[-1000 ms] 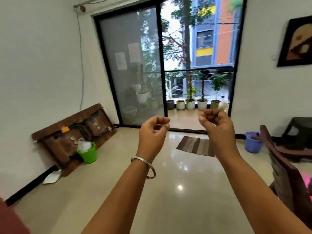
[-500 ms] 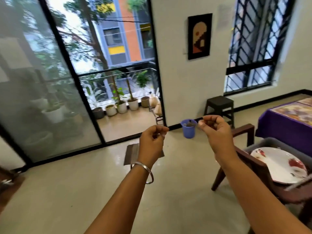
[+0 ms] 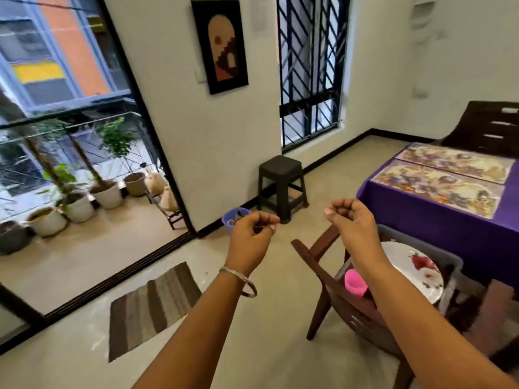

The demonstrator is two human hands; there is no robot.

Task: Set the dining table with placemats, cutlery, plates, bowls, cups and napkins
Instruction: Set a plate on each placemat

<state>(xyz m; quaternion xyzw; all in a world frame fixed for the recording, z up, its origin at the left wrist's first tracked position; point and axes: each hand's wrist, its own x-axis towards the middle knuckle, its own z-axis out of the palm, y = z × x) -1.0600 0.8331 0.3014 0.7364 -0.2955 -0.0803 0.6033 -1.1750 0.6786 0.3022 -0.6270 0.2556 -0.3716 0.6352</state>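
Observation:
Both my hands are raised in front of me over the floor, fingers curled, with nothing visible in them. My left hand (image 3: 252, 234) wears a metal bangle at the wrist. My right hand (image 3: 351, 220) hovers above a wooden chair (image 3: 317, 265). On that chair stands a grey tub (image 3: 452, 262) holding a white plate (image 3: 412, 268) with a red flower print and a pink cup (image 3: 355, 282). To the right is the dining table (image 3: 421, 220) under a purple cloth, with two patterned placemats (image 3: 438, 189) lying side by side on it.
A dark plastic stool (image 3: 280, 181) stands by the wall under a barred window. A small blue bucket (image 3: 229, 217) sits on the floor behind my left hand. A striped rug (image 3: 151, 307) lies before the open glass door. A dark chair (image 3: 488, 127) stands beyond the table.
My view has swung right, from the glass door to the dining table, the chair and the tub. Both hands stayed raised with curled fingers throughout.

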